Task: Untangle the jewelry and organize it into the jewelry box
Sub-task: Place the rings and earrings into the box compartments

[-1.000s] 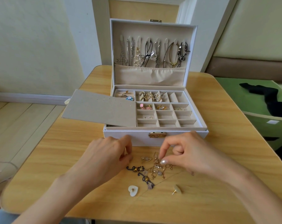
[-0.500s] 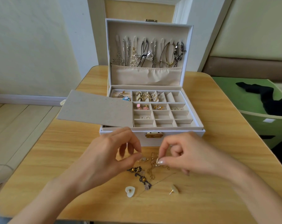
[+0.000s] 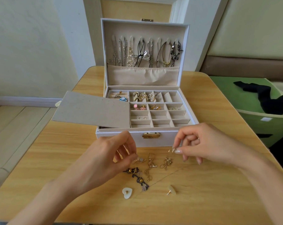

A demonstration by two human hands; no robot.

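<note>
A white jewelry box stands open on the wooden table, with necklaces hung in its lid and earrings in several tray compartments. In front of it lies a loose pile of gold chains and a black ornate piece. My left hand pinches a small pale-stone earring at the pile's left. My right hand pinches a small gold piece lifted off to the right of the pile. A white heart earring and a stud lie nearer me.
A grey card insert sticks out over the box's left side. The wooden table has rounded edges. A green bin with black cloth stands to the right, off the table. Walls and a door frame are behind.
My hands have pulled apart: the right hand moved right with a gold piece drawn out of the pile, and the remaining chains now lie spread between the hands.
</note>
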